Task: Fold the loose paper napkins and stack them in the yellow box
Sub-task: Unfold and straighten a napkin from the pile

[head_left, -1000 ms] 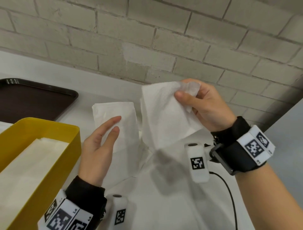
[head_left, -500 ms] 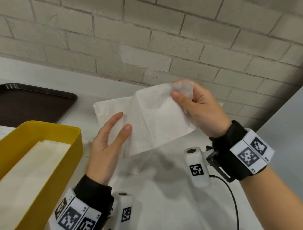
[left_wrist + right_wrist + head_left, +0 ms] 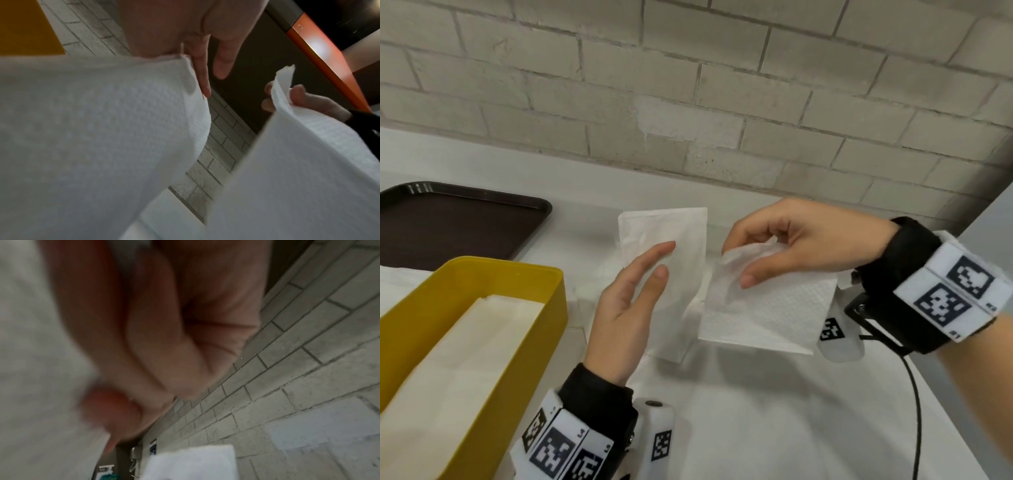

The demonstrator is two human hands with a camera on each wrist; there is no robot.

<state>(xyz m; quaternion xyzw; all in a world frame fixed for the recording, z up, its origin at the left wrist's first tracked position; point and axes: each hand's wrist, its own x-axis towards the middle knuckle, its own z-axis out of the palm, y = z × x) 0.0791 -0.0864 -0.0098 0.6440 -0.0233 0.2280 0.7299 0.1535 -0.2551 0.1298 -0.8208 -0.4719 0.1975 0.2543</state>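
Right hand (image 3: 801,246) lowered, two napkins (image 3: 763,315)

At centre frame the right hand (image 3: 801,246) pinches a napkin (image 3: 763,315); the left hand (image 3: 626,308), fingers straight, holds a folded napkin (image 3: 674,233). Lower left, a yellow box (image 3: 524,329).

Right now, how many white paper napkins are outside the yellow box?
2: a folded white paper napkin against the left hand, a second white napkin pinched by the right hand. More may be hidden.
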